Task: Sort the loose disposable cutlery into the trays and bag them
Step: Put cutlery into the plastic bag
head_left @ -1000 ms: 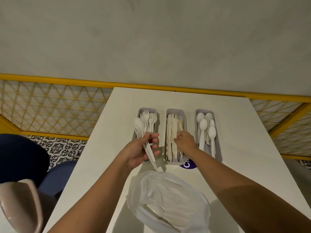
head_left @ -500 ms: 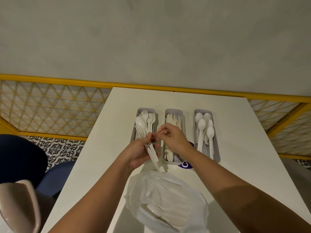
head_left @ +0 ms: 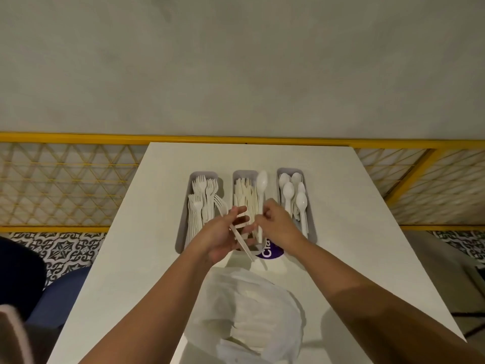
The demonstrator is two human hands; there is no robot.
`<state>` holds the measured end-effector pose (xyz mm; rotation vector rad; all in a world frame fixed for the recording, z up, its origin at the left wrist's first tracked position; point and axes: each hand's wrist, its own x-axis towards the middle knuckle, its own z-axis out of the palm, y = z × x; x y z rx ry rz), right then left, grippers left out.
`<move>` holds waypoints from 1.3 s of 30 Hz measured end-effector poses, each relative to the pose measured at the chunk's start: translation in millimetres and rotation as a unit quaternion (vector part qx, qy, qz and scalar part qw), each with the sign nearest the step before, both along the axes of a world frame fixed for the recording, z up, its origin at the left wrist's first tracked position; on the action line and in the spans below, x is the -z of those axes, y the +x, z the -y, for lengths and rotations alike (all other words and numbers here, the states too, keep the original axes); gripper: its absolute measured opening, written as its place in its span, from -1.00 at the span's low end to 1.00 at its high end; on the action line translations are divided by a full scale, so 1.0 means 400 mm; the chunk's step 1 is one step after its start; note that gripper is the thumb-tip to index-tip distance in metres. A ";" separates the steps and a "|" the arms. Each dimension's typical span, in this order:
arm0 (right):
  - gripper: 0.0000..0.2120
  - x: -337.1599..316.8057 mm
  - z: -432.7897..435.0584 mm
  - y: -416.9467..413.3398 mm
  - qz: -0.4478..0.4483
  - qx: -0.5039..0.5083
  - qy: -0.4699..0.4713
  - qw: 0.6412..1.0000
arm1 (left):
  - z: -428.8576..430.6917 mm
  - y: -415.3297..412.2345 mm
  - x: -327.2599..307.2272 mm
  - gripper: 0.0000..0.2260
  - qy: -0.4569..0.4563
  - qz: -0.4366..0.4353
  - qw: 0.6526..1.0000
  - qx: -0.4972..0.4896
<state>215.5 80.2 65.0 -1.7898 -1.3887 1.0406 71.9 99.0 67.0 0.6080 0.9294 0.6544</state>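
Observation:
Three grey trays stand side by side on the white table point(head_left: 341, 195): a fork tray point(head_left: 203, 175) on the left, a knife tray point(head_left: 245, 173) in the middle, a spoon tray point(head_left: 290, 171) on the right. My left hand point(head_left: 223, 239) grips a small bunch of white cutlery point(head_left: 240, 239) in front of the fork and knife trays. My right hand point(head_left: 278, 223) pinches the handle of a white spoon point(head_left: 262, 183), whose bowl points away over the knife tray. A white plastic bag point(head_left: 252, 316) holding more cutlery lies near me.
A purple round label point(head_left: 270, 252) shows under the trays' near ends. A yellow lattice railing point(head_left: 65, 185) runs behind and beside the table. A dark blue chair point(head_left: 21, 271) sits at the lower left, over a patterned tile floor.
My right hand went from the knife tray to my left hand's bunch, drew out a spoon and now holds it over the knife tray. The left hand stayed about in place.

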 end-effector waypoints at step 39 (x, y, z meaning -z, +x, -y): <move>-0.69 0.026 -0.041 -0.149 0.013 -0.157 -0.074 0.985 | -0.035 -0.099 0.060 -0.83 0.108 -0.173 0.963 -0.175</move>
